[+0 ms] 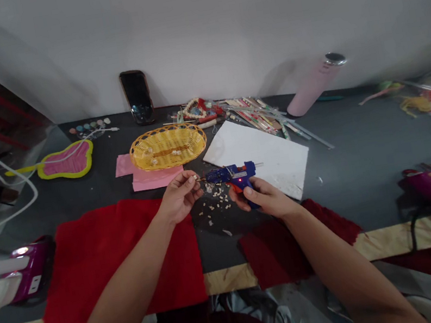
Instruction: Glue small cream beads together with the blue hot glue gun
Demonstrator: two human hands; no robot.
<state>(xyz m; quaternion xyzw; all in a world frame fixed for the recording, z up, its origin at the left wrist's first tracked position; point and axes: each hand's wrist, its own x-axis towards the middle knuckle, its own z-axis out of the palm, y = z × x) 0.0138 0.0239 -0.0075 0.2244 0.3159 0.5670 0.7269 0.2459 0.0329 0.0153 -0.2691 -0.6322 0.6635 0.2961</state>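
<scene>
Dark, wood-edged worktop [365, 164] abuts pale wall [214, 29]. Blue glue gun [234, 172] is above scattered pale bits [215, 194] — right hand [268, 197] grips its handle [253, 203]; left hand [180, 196] pinches a small piece [195, 177] at the nozzle [203, 179].

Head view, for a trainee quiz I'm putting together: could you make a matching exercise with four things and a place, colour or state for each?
1. Glue gun
2. Phone
3. Basket
4. Bottle

A. Pink
B. Held in the right hand
C. Dark-screened, standing upright
D. Yellow, woven

Pairs: 1-B, 2-C, 3-D, 4-A
</scene>
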